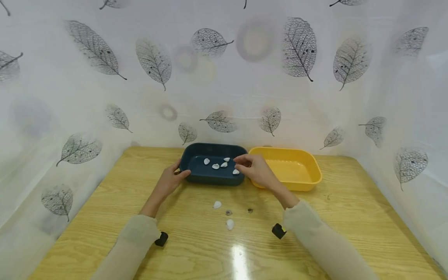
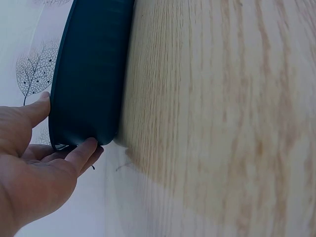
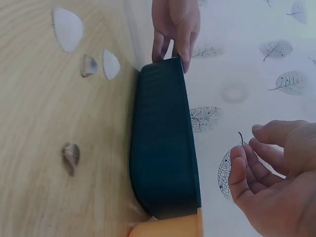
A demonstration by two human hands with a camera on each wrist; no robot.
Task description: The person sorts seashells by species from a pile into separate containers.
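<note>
A dark blue tray (image 1: 210,180) stands at the back of the table, with several white seashells (image 1: 215,166) lying inside. My left hand (image 1: 169,182) grips its left end, the thumb (image 2: 40,109) against the rim and the fingers round the end wall. Over the tray's right end is my right hand (image 1: 257,169), its fingers loosely curled and nothing visible between thumb and fingertips (image 3: 238,154). Just below these fingertips, one white shell (image 1: 236,172) sits on the tray floor near the right wall.
A yellow tray (image 1: 308,186) adjoins the blue one on the right. On the wooden table (image 1: 196,241) in front lie two white shells (image 1: 217,204) and two small brownish-grey ribbed shells (image 3: 71,154). A leaf-printed white curtain (image 1: 224,85) hangs behind the trays and along both sides.
</note>
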